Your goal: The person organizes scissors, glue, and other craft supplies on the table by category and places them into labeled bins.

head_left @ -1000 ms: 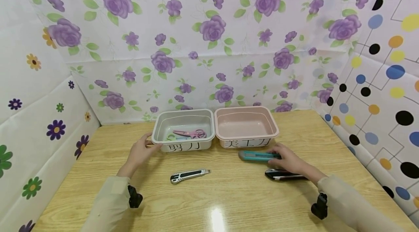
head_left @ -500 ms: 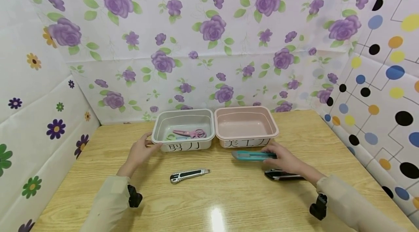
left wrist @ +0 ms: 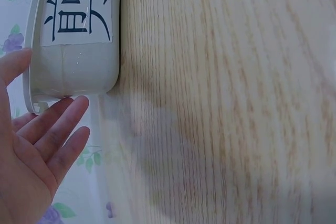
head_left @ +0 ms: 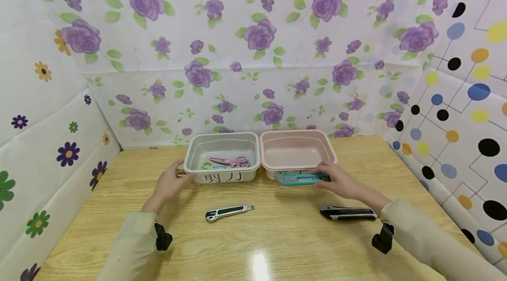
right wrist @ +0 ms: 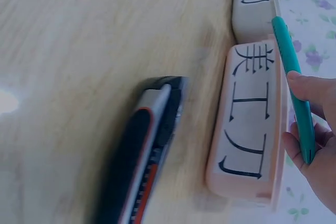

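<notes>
My right hand (head_left: 341, 182) pinches a teal utility knife (head_left: 298, 179) between thumb and fingers, held off the table at the front of the pink bin (head_left: 330, 157). In the right wrist view the teal knife (right wrist: 293, 66) is seen edge-on, beside the bin's rim. My left hand (head_left: 170, 184) touches the left front corner of the grey bin (head_left: 188, 157); in the left wrist view its thumb lies at the rim, with fairly straight fingers (left wrist: 65, 124) against the bin's end. Pink-handled scissors (head_left: 233, 162) and a light green handle (head_left: 207, 165) lie inside the grey bin.
On the wooden table (head_left: 237, 245) lie a silver-and-black utility knife (head_left: 229, 212) at centre left and a black utility knife (head_left: 348, 213) below my right hand. Both bins carry printed labels and stand side by side near the flowered back wall (head_left: 253, 91).
My right hand has shifted the teal utility knife leftward, then raised it off the table toward the pink bin, uncovering more of the black knife. My left hand stays at the grey bin.
</notes>
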`<action>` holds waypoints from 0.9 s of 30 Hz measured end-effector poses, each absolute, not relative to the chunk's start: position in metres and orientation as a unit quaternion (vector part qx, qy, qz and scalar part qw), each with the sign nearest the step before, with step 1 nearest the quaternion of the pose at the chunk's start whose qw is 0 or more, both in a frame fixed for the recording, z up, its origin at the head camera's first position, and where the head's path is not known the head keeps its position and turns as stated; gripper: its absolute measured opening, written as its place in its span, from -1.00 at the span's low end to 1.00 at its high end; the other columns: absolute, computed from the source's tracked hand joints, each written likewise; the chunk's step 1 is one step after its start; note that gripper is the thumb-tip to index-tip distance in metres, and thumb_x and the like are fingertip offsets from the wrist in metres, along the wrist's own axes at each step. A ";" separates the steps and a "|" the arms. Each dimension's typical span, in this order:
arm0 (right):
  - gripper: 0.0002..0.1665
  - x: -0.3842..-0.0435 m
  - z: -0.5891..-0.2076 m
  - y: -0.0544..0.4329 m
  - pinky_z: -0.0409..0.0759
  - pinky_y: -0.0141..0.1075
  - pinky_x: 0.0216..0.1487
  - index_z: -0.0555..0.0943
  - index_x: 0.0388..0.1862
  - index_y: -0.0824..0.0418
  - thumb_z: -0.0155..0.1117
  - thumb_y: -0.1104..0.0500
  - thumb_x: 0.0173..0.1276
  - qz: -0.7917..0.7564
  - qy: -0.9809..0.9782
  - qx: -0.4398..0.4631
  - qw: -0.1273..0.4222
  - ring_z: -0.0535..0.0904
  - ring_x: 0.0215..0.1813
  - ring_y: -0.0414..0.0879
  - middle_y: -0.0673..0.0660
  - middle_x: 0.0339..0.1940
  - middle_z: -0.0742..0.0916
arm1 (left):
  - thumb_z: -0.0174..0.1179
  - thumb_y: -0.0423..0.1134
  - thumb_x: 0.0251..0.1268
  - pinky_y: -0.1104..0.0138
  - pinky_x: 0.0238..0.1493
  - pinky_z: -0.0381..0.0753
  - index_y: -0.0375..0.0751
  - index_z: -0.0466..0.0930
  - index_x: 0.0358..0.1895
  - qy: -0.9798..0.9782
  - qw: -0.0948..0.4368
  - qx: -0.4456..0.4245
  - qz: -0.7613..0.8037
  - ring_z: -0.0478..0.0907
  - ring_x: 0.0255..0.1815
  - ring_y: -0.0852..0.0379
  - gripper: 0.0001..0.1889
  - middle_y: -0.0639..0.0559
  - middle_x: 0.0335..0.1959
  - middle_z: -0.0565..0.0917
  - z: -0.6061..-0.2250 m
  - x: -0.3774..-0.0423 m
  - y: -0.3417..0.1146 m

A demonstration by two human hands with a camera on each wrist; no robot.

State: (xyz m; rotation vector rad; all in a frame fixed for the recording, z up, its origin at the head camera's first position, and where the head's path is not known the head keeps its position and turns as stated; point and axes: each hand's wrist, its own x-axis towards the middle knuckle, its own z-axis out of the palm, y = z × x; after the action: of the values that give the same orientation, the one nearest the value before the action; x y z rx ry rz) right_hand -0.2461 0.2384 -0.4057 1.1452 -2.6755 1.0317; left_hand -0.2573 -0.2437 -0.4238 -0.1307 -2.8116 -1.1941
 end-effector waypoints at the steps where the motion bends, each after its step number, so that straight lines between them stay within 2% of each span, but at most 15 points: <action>1: -0.67 -0.247 -0.405 0.238 0.32 -0.35 -0.42 0.55 -0.05 0.30 0.27 0.28 0.18 0.336 -0.865 0.372 0.028 0.33 -0.41 -0.04 0.07 -0.26 0.49 | 0.15 0.01 0.21 0.03 -0.13 0.54 -0.34 0.15 0.32 -0.919 0.042 -0.043 -0.391 0.54 -0.06 -0.20 -0.28 -0.35 -0.03 0.56 -0.424 -0.257 -0.244; 9: -0.67 -0.257 -0.395 0.233 0.40 -0.24 -0.32 0.54 -0.04 0.29 0.24 0.20 0.23 0.322 -0.871 0.371 0.022 0.36 -0.31 -0.11 0.10 -0.18 0.51 | 0.14 0.04 0.20 0.03 -0.11 0.53 -0.34 0.14 0.32 -0.919 0.040 -0.040 -0.391 0.54 -0.05 -0.20 -0.26 -0.34 -0.03 0.57 -0.423 -0.257 -0.243; 13: -0.68 -0.261 -0.389 0.230 0.38 -0.20 -0.31 0.54 -0.05 0.30 0.24 0.23 0.22 0.318 -0.867 0.381 0.030 0.33 -0.34 -0.05 0.10 -0.22 0.49 | 0.14 0.04 0.20 0.02 -0.10 0.52 -0.33 0.15 0.32 -0.919 0.040 -0.040 -0.390 0.54 -0.05 -0.20 -0.27 -0.33 -0.03 0.57 -0.423 -0.256 -0.243; 16: -0.68 -0.264 -0.385 0.228 0.34 -0.24 -0.33 0.53 -0.05 0.32 0.25 0.28 0.20 0.315 -0.865 0.389 0.037 0.30 -0.37 -0.04 0.09 -0.25 0.47 | 0.14 0.04 0.20 0.02 -0.11 0.53 -0.33 0.15 0.32 -0.919 0.040 -0.038 -0.391 0.54 -0.05 -0.19 -0.27 -0.33 -0.03 0.57 -0.423 -0.256 -0.243; 20: -0.68 -0.268 -0.381 0.226 0.37 -0.28 -0.29 0.54 -0.06 0.32 0.27 0.29 0.18 0.298 -0.874 0.381 0.048 0.33 -0.32 -0.12 0.08 -0.24 0.47 | 0.14 0.05 0.20 0.02 -0.13 0.53 -0.33 0.15 0.32 -0.920 0.039 -0.040 -0.388 0.54 -0.06 -0.19 -0.26 -0.33 -0.05 0.58 -0.422 -0.256 -0.243; 27: -0.68 -0.277 -0.374 0.224 0.45 -0.14 -0.21 0.56 -0.08 0.34 0.30 0.30 0.15 0.281 -0.881 0.375 0.060 0.40 -0.22 -0.09 0.15 -0.21 0.49 | 0.14 0.06 0.19 0.02 -0.12 0.53 -0.31 0.16 0.32 -0.921 0.037 -0.037 -0.386 0.54 -0.07 -0.18 -0.27 -0.31 -0.06 0.59 -0.422 -0.256 -0.243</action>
State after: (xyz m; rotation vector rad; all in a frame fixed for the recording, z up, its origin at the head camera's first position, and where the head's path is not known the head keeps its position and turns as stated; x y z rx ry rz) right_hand -0.2768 0.2237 -0.3739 1.1343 -2.6674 0.8498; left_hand -0.2562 -0.2429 -0.4222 -0.1130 -2.8266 -1.1862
